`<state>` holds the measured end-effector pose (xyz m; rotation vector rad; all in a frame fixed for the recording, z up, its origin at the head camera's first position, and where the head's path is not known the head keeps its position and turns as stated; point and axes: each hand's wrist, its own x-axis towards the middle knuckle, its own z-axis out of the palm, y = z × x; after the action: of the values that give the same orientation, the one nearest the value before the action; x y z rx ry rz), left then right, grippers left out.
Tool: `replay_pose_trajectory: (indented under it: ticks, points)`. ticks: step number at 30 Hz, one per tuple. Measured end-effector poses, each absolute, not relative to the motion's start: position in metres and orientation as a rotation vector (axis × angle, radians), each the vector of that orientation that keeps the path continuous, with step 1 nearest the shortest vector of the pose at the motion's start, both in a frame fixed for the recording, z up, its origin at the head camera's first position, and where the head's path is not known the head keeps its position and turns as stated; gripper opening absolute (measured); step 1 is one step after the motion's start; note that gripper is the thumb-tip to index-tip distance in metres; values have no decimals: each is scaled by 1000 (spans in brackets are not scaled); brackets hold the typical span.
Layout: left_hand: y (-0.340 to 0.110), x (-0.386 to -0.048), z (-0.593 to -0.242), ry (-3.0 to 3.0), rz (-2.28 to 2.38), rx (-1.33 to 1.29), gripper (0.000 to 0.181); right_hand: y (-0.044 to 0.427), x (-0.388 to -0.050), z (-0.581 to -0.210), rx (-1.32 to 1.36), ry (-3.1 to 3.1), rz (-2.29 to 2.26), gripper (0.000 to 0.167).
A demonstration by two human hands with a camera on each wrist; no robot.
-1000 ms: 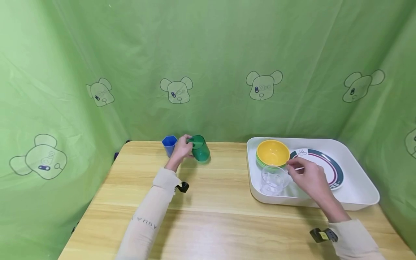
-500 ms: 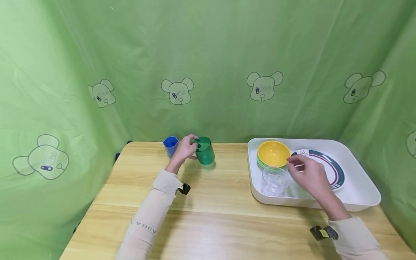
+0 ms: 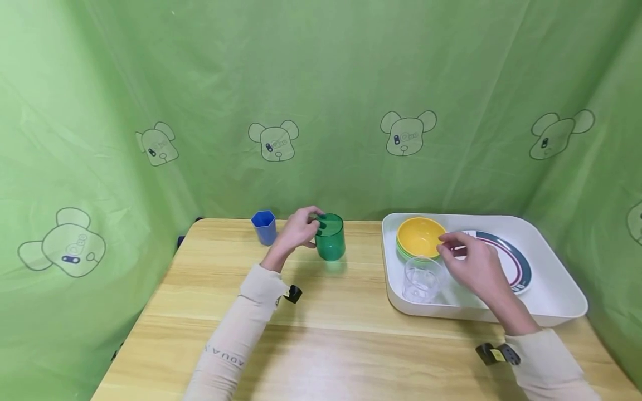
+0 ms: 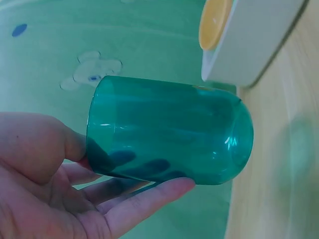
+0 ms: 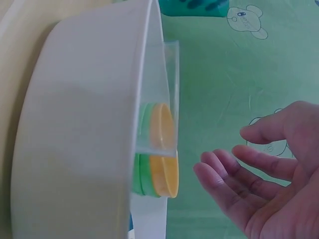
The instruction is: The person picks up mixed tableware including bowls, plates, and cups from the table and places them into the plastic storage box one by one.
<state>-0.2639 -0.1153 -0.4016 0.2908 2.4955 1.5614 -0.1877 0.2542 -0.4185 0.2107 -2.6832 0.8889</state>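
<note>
A see-through green cup (image 3: pixel 331 239) is held upright just above the table by my left hand (image 3: pixel 299 229). In the left wrist view the green cup (image 4: pixel 169 132) has the thumb at its rim and the fingers along its far side. Left of that hand stands a blue hexagonal cup (image 3: pixel 264 227). My right hand (image 3: pixel 473 262) hovers over the white tray (image 3: pixel 557 289), fingers loosely bent and holding nothing. The right wrist view shows that hand (image 5: pixel 269 174) apart from the yellow bowl (image 5: pixel 167 177).
Inside the tray, the yellow bowl (image 3: pixel 420 236) sits on green bowls (image 3: pixel 405 253). A clear cup (image 3: pixel 420 281) stands at the tray's front left, and a white plate (image 3: pixel 516 262) with a dark rim lies further right. A green curtain (image 3: pixel 331 167) borders the wooden table (image 3: pixel 321 334).
My left hand has carried the green cup to the right, away from the blue cup and toward the tray. The right hand has shifted only slightly.
</note>
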Motion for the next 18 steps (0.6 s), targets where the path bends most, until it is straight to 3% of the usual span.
replay_pose_trajectory:
  ticks: [18]
  points:
    - [-81,-246,-385,2465,1537,463,34,235,-180,-395,291,-2668,1002,31]
